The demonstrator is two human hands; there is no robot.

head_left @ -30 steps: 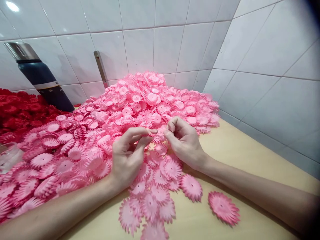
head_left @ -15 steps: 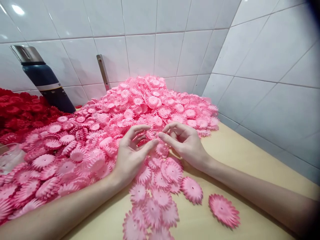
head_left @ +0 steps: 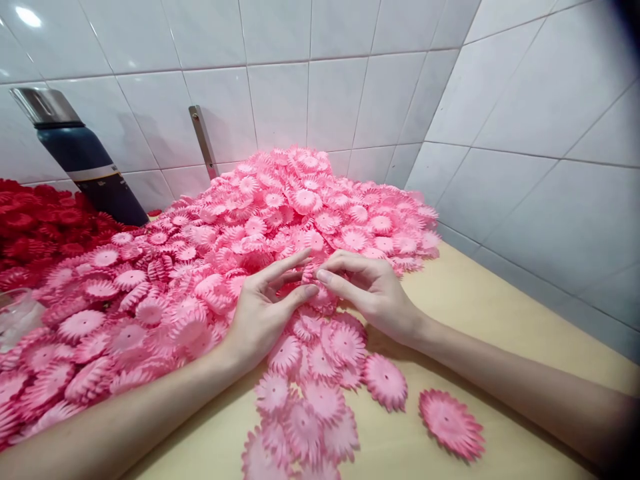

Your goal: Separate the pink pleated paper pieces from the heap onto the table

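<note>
White glossy tiles (head_left: 350, 100) with thin grey joints cover both walls, which meet in a corner behind the work. Below them lies the counter (head_left: 475, 313), smooth and pale yellow, with a light wood look.

A big heap (head_left: 300, 200) of pink flowers fills most of it and rises against the back wall. Each flower is a flat round piece, thin like paper or cloth, with a toothed edge and fine folds running out from a small centre hole. Red flowers (head_left: 40, 227) of the same shape lie at the far left. Between the two colours stands a dark blue flask (head_left: 85, 167) with a brushed steel cap. A metal strip (head_left: 203, 140) leans on the tiles. One loose flower (head_left: 451, 423) lies alone, near the right forearm.

The left hand (head_left: 263, 313) rests on the front edge of the heap, with its fingers stretched and spread. The right hand (head_left: 377, 293) is bent beside it. Their fingertips meet on one small flower (head_left: 313, 272) at the edge of the heap. Whether the right hand really pinches it, I cannot tell.
</note>
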